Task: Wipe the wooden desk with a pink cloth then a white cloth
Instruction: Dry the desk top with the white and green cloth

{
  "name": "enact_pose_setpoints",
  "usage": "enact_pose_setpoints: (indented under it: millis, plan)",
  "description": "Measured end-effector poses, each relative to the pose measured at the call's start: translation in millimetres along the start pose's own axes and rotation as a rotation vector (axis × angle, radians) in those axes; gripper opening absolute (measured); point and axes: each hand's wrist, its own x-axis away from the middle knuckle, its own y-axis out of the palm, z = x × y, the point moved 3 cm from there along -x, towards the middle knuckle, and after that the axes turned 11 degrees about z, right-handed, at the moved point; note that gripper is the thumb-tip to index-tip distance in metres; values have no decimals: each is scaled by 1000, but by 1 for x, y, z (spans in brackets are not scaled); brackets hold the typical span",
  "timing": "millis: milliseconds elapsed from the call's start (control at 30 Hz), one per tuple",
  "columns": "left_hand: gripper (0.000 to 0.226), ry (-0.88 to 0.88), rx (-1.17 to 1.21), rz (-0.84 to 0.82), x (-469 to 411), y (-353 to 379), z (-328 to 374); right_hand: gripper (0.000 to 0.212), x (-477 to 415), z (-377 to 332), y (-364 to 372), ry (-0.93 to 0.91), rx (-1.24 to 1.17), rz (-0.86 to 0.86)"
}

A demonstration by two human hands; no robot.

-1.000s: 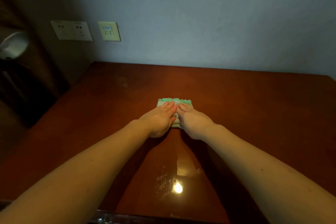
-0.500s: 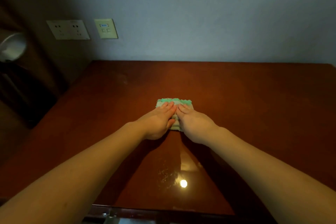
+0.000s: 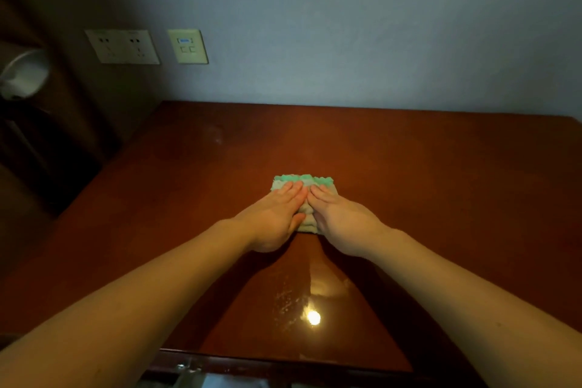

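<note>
Little has changed over the last second. The left hand [image 3: 274, 217] and right hand [image 3: 341, 219] stay side by side, and their fingers [image 3: 293, 192] lie straight and together, pressing flat on the folded cloth [image 3: 302, 181]. The cloth has barely shifted from the middle of the frame on the wooden worktop [image 3: 441, 183]. This looks like a pause or a very slow stroke, probably with the white cloth, since it appears pale. Its green scalloped edge faces the top of the frame, towards the wall, and runs left to right. The hands cover too much of it to tell its long axis.
</note>
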Motion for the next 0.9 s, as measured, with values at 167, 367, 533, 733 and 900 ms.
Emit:
enact_pose_setpoints:
  millis: [167, 367, 533, 733, 900]
  plan:
    - [62, -75, -30, -34, -26, -10, 1, 64, -33, 9, 3, 54, 27, -104]
    - [64, -33, -1, 9, -2, 1, 4, 59, -2, -2, 5, 27, 15, -46]
    - [64, -81, 2, 15, -18, -4, 3, 61, -25, 0, 4, 119, 7, -102]
    - [66, -21, 50, 15, 4, 3, 3, 58, 7, -11, 0, 54, -11, -62]
    - [65, -80, 52, 23, -9, -4, 4, 61, -15, -5, 2, 104, 10, -124]
